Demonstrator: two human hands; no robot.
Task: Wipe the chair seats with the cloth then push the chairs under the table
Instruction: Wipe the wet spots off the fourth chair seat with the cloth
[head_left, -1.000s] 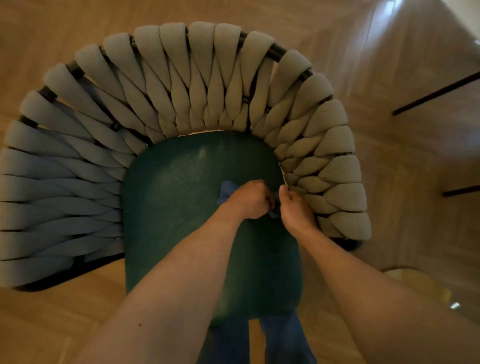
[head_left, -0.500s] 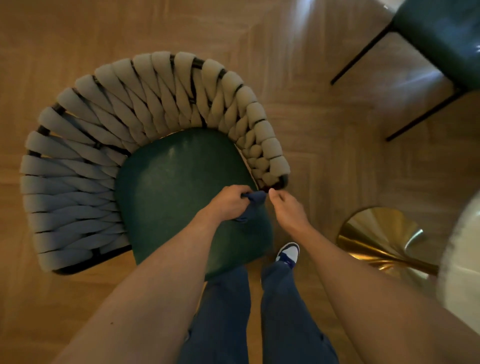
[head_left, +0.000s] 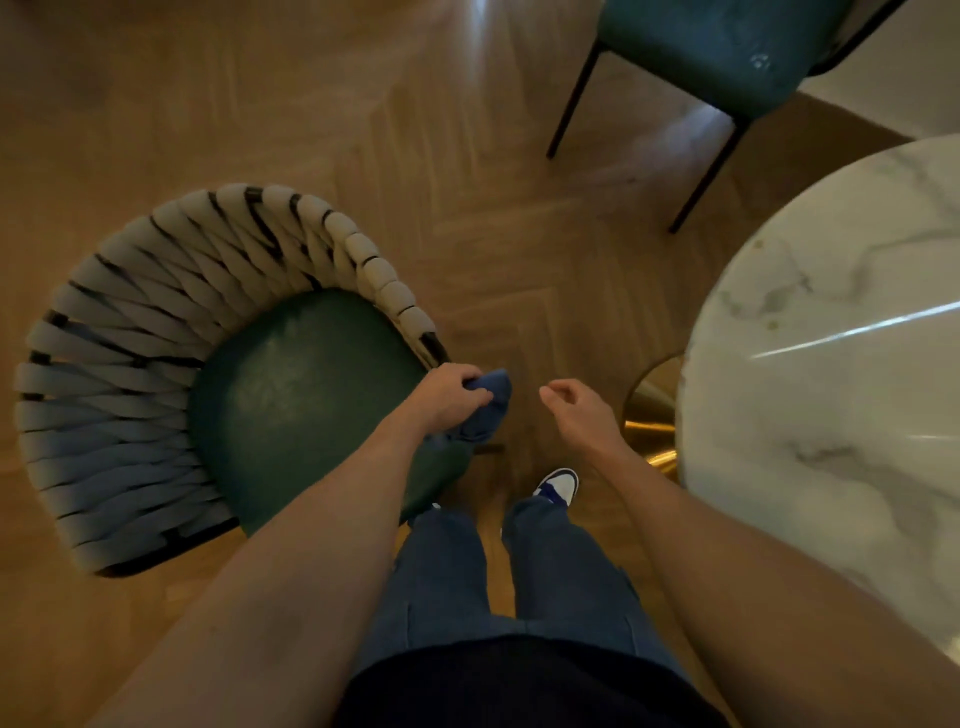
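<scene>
Above the front right corner of the green seat (head_left: 306, 395), the left hand (head_left: 447, 397) grips a bunched blue cloth (head_left: 480, 410), fingers curled round it. Just beside it, apart from the cloth, the right hand (head_left: 579, 415) hangs over the wooden floor (head_left: 467, 197) with fingers loosely curled, holding nothing. That woven-backed chair (head_left: 130, 364) stands clear of the marble surface (head_left: 841, 374) at right. 1 more green chair (head_left: 717, 47) stands beyond, near the surface's far edge.

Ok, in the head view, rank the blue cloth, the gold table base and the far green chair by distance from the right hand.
1. Blue cloth: just left of the right hand, held by the left hand.
2. Gold table base: just right; nearly tied with the cloth.
3. Far green chair: top, clearly farthest.
</scene>
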